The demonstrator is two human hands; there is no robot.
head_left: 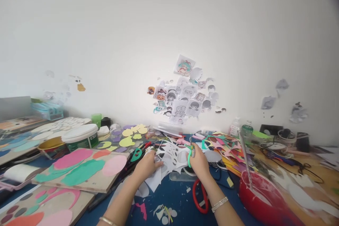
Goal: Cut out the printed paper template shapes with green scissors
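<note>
The right hand (199, 159) has its fingers curled around the green-handled scissors (189, 162), whose blades point away toward the wall; how wide those blades stand is too small to tell. The left hand (147, 164) is partly curled, fingers bent and thumb reaching toward the white paper cutouts (171, 152), which lie in a tangled heap between the two hands; whether it pinches a piece, I cannot tell. Good handling here would mean lifting one sheet free of the heap, steadying it with the left fingers well away from the blades, and turning the paper rather than twisting the wrist; the thin strips look easy to snag or tear. Room is tight. A pair of red-handled scissors (195, 197) lies just beside the right forearm, and loose scraps (165, 215) litter the blue surface (172, 196) nearer the person. On the right, a red bowl (254, 206) with a long stick (245, 166) standing in it could be knocked by an elbow, and a coloured pile (227, 148) sits just beyond. On the left, a board (104, 182) bearing pink and green shapes crowds the left arm, with a white-lidded tub (79, 132) behind it.
</note>
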